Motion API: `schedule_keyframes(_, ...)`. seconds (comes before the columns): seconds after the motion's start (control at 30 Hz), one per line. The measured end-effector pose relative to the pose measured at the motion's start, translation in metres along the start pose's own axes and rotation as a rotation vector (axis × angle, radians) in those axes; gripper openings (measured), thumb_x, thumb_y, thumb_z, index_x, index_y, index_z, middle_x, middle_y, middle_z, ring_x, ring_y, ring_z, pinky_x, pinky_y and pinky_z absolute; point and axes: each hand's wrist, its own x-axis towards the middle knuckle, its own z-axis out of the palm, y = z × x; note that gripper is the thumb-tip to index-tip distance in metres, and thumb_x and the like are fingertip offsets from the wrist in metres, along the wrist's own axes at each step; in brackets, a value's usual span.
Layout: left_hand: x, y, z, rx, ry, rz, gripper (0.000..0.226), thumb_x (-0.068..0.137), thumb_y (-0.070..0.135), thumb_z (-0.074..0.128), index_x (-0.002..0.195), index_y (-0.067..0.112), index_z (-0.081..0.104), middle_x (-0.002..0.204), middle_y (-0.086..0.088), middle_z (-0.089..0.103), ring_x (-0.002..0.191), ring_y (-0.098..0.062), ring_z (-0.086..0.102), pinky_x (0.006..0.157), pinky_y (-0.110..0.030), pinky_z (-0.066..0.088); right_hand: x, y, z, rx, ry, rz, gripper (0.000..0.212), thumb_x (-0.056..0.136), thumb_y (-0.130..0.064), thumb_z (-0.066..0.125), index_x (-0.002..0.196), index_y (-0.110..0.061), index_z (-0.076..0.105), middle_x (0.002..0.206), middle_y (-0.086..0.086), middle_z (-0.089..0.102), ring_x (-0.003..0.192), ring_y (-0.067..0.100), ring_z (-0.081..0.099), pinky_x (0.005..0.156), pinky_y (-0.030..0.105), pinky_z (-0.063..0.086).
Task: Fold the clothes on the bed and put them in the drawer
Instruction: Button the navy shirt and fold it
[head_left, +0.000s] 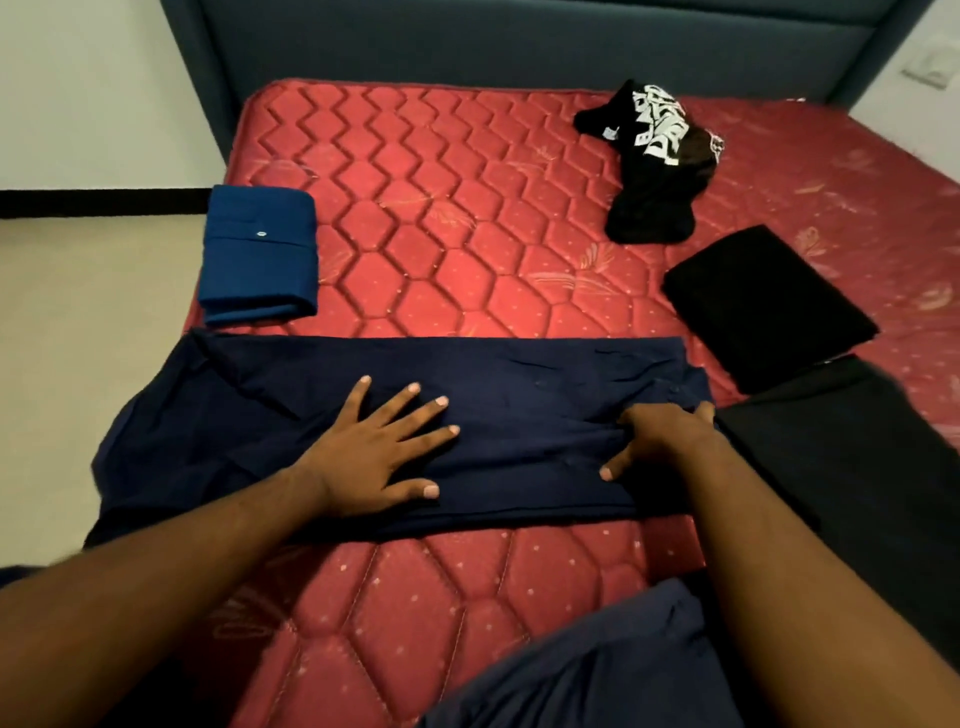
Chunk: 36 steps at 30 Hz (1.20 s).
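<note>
Pinching the right-hand end of the navy garment (405, 415), the right hand (660, 436) has its fingers curled into the cloth with the thumb lying toward the near edge; the left hand (374, 452) lies flat with fingers spread, pressing the cloth down near its middle. The garment is laid out as a long band across the near part of the red mattress (467, 218), its long axis running left to right. Its left end reaches the mattress's left edge and appears to droop over it, so that side has little support.

From the grip, the rest of the cloth stretches away to the left, past the flat hand. A fold would probably carry the gripped end leftward over the pressing hand, which sits about where the crease would fall. The right hand is nearer that end; the left is nearer the free one.

Beyond the band lies open mattress. A folded blue piece (258, 254) sits near the left edge, just past the band's far-left corner. A folded black piece (769, 306) lies to the right, close to the gripped end, and a crumpled black printed garment (654, 161) is farther back. No drawer is in view.
</note>
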Motion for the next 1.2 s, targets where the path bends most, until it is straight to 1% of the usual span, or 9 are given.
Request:
schedule_keyframes(0.17,0.021,0.015,0.016,-0.086,-0.001,-0.050,0.068,0.083,0.083,0.000,0.144,0.055,-0.012,0.160,0.014,-0.005,0.149,-0.024,-0.002,0.111,-0.063,-0.007,0.003,0.007,-0.017,-0.191,-0.080,0.041,0.083,0.048,-0.054,0.087,0.124,-0.036,0.057,0.141,-0.008,0.048,0.132,0.024,0.042,0.099,0.051,0.030)
schedule_keyframes(0.33,0.017,0.010,0.018,-0.031,-0.015,-0.034,0.070,0.085,0.083,0.008,0.147,0.053,-0.007,0.160,0.013,0.002,0.148,-0.025,0.003,0.108,-0.069,-0.004,0.009,0.013,-0.023,-0.410,-0.020,0.030,0.086,0.061,-0.041,0.086,0.136,-0.034,0.045,0.149,-0.009,0.037,0.140,0.022,0.029,0.111,0.046,0.016)
schedule_keyframes(0.43,0.011,0.006,0.013,0.034,-0.064,-0.071,0.076,0.084,0.084,0.015,0.150,0.049,0.006,0.159,0.010,0.019,0.145,-0.027,0.022,0.103,-0.076,0.005,0.000,0.028,-0.032,-0.348,0.006,0.027,0.074,0.063,-0.039,0.085,0.129,-0.031,0.053,0.137,-0.005,0.050,0.132,0.024,0.039,0.106,0.046,0.023)
schedule_keyframes(0.57,-0.026,-0.014,0.017,-0.020,-0.037,-0.313,0.082,0.079,0.087,0.017,0.150,0.046,0.012,0.159,0.008,0.022,0.144,-0.025,0.026,0.106,-0.068,-0.009,-0.011,0.057,-0.005,0.017,0.425,0.009,0.061,0.070,-0.033,0.077,0.125,-0.026,0.054,0.129,0.005,0.049,0.121,0.030,0.047,0.096,0.047,0.042)
schedule_keyframes(0.7,-0.083,-0.036,0.026,-0.163,-0.046,-0.566,0.083,0.075,0.089,0.009,0.149,0.051,0.006,0.161,0.011,0.011,0.148,-0.025,0.011,0.102,-0.047,-0.029,-0.017,0.060,0.014,0.774,0.716,0.101,0.052,0.074,-0.014,0.075,0.122,-0.012,0.058,0.122,0.017,0.054,0.111,0.038,0.054,0.092,0.043,0.045)
schedule_keyframes(0.8,-0.085,-0.040,0.017,-0.182,-0.086,-0.629,0.090,0.071,0.091,0.005,0.150,0.047,0.009,0.162,0.011,-0.004,0.149,-0.025,-0.002,0.103,-0.052,-0.028,-0.011,0.056,0.021,0.980,0.552,0.275,0.046,0.073,-0.017,0.075,0.116,-0.010,0.061,0.119,0.019,0.062,0.109,0.036,0.059,0.091,0.040,0.047)
schedule_keyframes(0.93,-0.032,0.012,-0.004,-0.114,0.205,-0.575,0.088,0.082,0.078,0.020,0.150,0.024,0.031,0.163,-0.005,0.004,0.149,-0.031,-0.001,0.107,-0.054,-0.025,-0.015,0.057,0.039,0.897,0.324,0.471,0.071,0.070,-0.040,0.077,0.131,-0.018,0.048,0.135,0.018,0.049,0.123,0.038,0.049,0.100,0.045,0.044)
schedule_keyframes(1.07,0.079,0.110,-0.033,-0.235,0.241,-0.291,0.087,0.086,0.073,0.007,0.153,0.021,0.021,0.162,-0.001,0.005,0.149,-0.022,0.006,0.113,-0.056,-0.008,-0.016,0.053,0.037,0.911,0.283,0.505,0.081,0.070,-0.055,0.074,0.134,-0.015,0.043,0.138,0.016,0.048,0.126,0.036,0.048,0.103,0.046,0.038)
schedule_keyframes(1.2,0.143,0.166,-0.028,-0.345,0.121,-0.323,0.088,0.085,0.073,0.010,0.154,0.020,-0.006,0.160,0.001,-0.017,0.148,-0.018,-0.012,0.118,-0.054,-0.007,-0.013,0.056,0.031,0.890,0.276,0.538,0.076,0.071,-0.065,0.067,0.127,-0.017,0.049,0.133,0.010,0.054,0.123,0.031,0.051,0.101,0.046,0.027)
